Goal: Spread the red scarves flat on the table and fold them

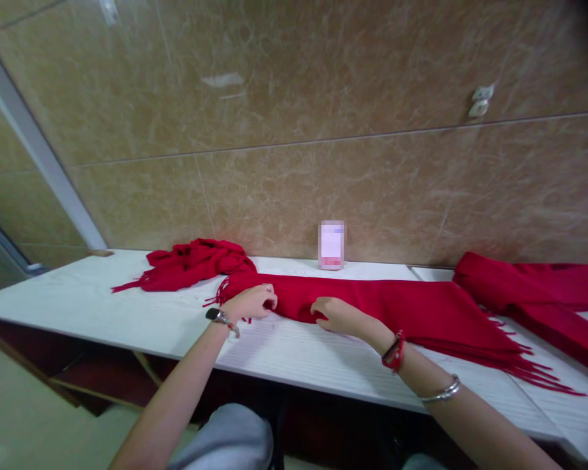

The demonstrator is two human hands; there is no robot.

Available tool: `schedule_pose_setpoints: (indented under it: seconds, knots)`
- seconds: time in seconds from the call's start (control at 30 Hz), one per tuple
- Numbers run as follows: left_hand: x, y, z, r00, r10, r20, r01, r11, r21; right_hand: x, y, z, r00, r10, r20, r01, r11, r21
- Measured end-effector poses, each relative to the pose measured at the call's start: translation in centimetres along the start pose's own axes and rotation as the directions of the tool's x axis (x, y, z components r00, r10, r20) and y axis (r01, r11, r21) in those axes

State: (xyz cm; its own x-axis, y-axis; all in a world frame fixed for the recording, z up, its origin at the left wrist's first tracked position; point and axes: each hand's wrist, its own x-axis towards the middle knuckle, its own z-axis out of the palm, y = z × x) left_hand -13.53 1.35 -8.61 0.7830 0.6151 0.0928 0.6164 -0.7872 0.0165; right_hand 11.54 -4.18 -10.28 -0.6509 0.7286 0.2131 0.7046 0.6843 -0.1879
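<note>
A red fringed scarf (372, 297) lies folded lengthwise in layers across the white table, its right end fanned out with tassels toward the front. My left hand (252, 301) is at the scarf's near edge close to its left fringe, fingers curled and closed on the cloth. Farther right along the same edge, my right hand (340, 316) has its fingers and thumb bent around the fabric. The fingertips of both hands are partly hidden.
A bunched red scarf (200, 261) lies at the back left. More red cloth (534, 287) is spread at the right. A blurred upright card (332, 245) leans near the tiled wall (294, 189). Shelves (108, 372) sit under the white tabletop (102, 320).
</note>
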Motion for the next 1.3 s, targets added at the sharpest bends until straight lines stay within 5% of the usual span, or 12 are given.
schedule_pose_setpoints:
  seconds: [0.53,0.8,1.07,1.3]
  knots:
    - [2.0,5.5,0.0,0.983,0.173,-0.069,-0.142,0.936,0.323,-2.7,1.0,-1.7,0.989,-0.041,0.144,0.015,0.984,0.178]
    - [3.3,7.2,1.4,0.967,0.254,-0.022,-0.228,0.900,0.371,-6.4,1.3,-0.5,0.988,0.152,-0.018,-0.152,0.988,-0.035]
    - [4.1,5.4,0.9,0.974,0.211,-0.084,-0.202,0.974,0.107,-7.9,2.4,1.1,0.972,0.191,-0.135,-0.203,0.976,-0.084]
    - [4.3,7.5,1.1,0.984,0.158,-0.082,-0.126,0.942,0.310,-8.0,1.5,0.1,0.941,0.296,-0.162,-0.322,0.932,-0.169]
